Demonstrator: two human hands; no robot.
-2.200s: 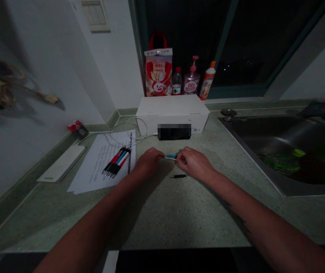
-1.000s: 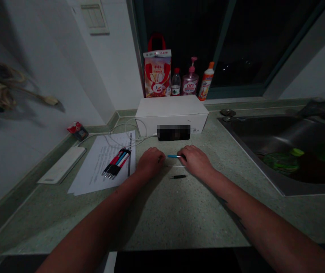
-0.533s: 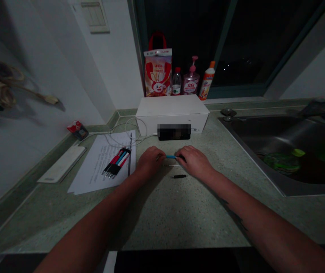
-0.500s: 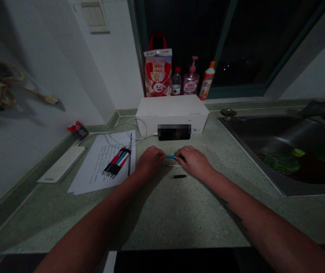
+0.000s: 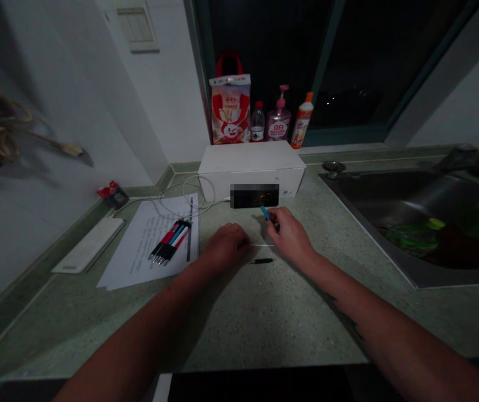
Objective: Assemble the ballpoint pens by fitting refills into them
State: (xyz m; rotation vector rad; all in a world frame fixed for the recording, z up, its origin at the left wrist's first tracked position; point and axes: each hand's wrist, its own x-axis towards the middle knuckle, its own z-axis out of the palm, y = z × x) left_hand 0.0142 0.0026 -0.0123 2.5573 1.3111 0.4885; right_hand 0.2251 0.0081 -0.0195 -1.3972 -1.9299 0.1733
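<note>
My right hand [image 5: 290, 233] pinches a blue pen barrel [image 5: 265, 213], tilted up from the counter in front of the phone. My left hand [image 5: 228, 244] is closed, its fingertips at the left end of a thin pale pen refill [image 5: 261, 245], which lies level between my hands; the fingers hide that end. Just nearer to me lies a short black pen part [image 5: 263, 261] with a pointed tip. To the left, a bunch of pens [image 5: 170, 241] in black, red, blue and white rests on printed paper sheets [image 5: 133, 254].
A phone [image 5: 260, 198] with a white cable leans against a white box [image 5: 252, 159]. Behind it stand a red bag [image 5: 230, 114] and several bottles [image 5: 278, 124]. A steel sink [image 5: 373, 245] is at the right. A white flat case [image 5: 91, 245] lies at the left.
The blue barrel has left my left hand and now tilts upward in my right hand. My left hand has come down and nearer to the refill's left end.
</note>
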